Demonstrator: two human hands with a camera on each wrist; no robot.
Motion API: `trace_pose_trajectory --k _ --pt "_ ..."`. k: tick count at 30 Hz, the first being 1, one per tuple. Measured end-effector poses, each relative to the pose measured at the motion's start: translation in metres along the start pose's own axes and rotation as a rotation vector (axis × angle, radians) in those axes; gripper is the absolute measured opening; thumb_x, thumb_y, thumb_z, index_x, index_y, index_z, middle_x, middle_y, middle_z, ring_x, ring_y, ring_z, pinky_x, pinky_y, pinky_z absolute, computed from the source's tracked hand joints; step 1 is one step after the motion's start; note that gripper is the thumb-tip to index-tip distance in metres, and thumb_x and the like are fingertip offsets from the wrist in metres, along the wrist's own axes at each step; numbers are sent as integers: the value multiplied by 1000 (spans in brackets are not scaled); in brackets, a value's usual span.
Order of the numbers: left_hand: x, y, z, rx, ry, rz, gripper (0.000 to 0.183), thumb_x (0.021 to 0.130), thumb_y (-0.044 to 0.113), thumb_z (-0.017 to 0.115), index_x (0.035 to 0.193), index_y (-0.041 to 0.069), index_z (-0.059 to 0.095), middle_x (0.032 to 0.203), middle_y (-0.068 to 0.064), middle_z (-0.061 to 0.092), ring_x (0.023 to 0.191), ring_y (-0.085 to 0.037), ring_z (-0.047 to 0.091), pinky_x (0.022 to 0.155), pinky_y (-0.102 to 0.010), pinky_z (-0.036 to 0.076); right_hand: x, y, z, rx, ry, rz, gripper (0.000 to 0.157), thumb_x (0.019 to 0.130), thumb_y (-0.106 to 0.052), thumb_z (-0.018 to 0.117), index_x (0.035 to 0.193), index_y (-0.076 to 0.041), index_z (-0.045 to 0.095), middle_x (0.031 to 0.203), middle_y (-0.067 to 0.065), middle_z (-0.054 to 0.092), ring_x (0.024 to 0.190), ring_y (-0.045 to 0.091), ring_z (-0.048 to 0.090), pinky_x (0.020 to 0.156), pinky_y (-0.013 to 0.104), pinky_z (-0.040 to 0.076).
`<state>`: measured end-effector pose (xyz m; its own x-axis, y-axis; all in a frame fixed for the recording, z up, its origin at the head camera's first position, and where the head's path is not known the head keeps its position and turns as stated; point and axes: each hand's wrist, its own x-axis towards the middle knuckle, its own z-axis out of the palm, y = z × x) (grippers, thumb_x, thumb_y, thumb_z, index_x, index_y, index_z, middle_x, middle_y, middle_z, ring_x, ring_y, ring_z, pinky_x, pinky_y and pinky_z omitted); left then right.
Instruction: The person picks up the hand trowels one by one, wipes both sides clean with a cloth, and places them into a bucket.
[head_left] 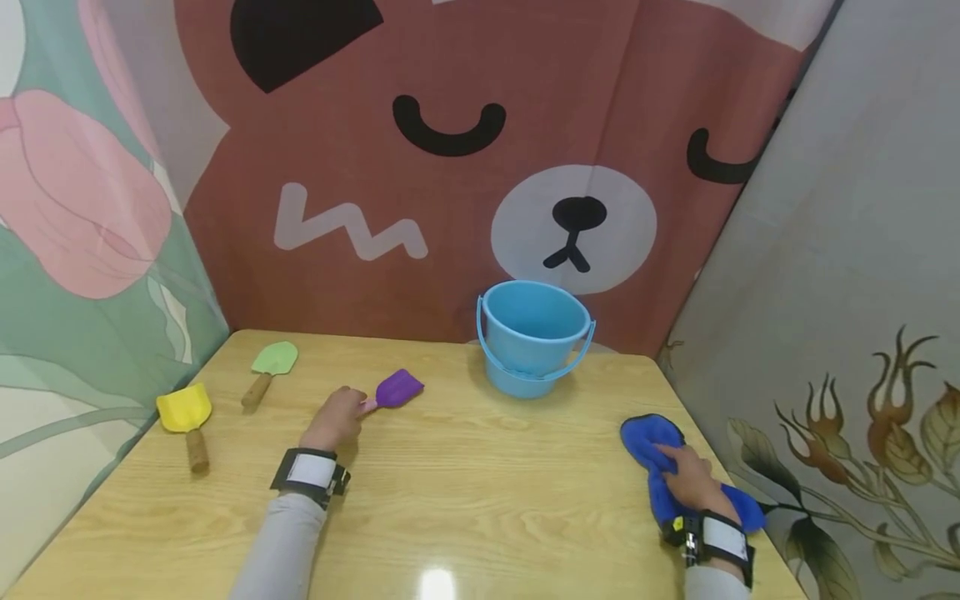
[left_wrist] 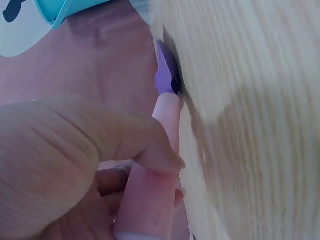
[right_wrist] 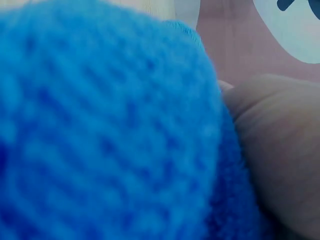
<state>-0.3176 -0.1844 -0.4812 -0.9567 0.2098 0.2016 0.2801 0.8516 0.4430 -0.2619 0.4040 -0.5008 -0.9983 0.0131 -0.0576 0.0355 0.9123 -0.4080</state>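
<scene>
My left hand (head_left: 335, 420) grips the pink handle (left_wrist: 150, 200) of a small toy shovel, its purple blade (head_left: 399, 388) pointing away to the right, low over the wooden table. In the left wrist view the thumb lies across the handle and the other fingers are partly hidden behind it. At the table's right side my right hand (head_left: 693, 477) holds a bunched blue cloth (head_left: 651, 442) with dark edging. Up close in the right wrist view, the fluffy cloth (right_wrist: 110, 130) fills much of the picture and hides most of the fingers.
A light blue bucket (head_left: 528, 362) with its handle down stands at the back, right of centre. On the left lie a yellow toy shovel (head_left: 184, 408) and a green one (head_left: 275, 358), both with brown handles. Printed curtains hang close behind the table (head_left: 480, 500) and at both sides.
</scene>
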Motion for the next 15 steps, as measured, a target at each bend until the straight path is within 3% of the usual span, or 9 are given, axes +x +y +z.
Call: trace_pose_trajectory --k 5,8,11,13,15 --pt "-2 2 -1 35 -48 -42 21 100 16 65 92 -3 70 87 -14 61 84 -31 61 77 -53 54 -2 4 3 17 102 -93 53 85 7 63 138 10 53 130 43 46 123 66 41 99 77 34" --pt "-1 3 -3 46 -74 -66 25 101 20 63 99 -4 72 93 -17 66 90 -34 64 80 -55 55 -3 4 3 17 78 1 58 90 -6 65 144 5 46 138 46 32 126 71 25 97 86 19" --pt "1 4 -7 58 -103 -84 30 101 23 63 108 -4 72 104 -21 71 99 -40 67 83 -58 54 -7 3 1 13 -42 170 69 97 -32 62 153 -2 33 146 46 10 127 78 2 92 93 -1" --pt "3 4 -8 63 -125 -96 33 101 25 64 114 -5 71 111 -23 72 104 -44 67 85 -59 54 -10 4 1 9 -110 222 76 100 -42 57 156 -2 26 147 47 3 127 80 -3 91 93 -4" --pt "5 3 -8 63 -144 -104 35 101 27 65 117 -4 71 113 -24 72 103 -45 68 83 -58 54 -13 5 0 -14 -131 211 74 102 -42 53 155 1 26 146 50 6 126 81 2 95 92 3"
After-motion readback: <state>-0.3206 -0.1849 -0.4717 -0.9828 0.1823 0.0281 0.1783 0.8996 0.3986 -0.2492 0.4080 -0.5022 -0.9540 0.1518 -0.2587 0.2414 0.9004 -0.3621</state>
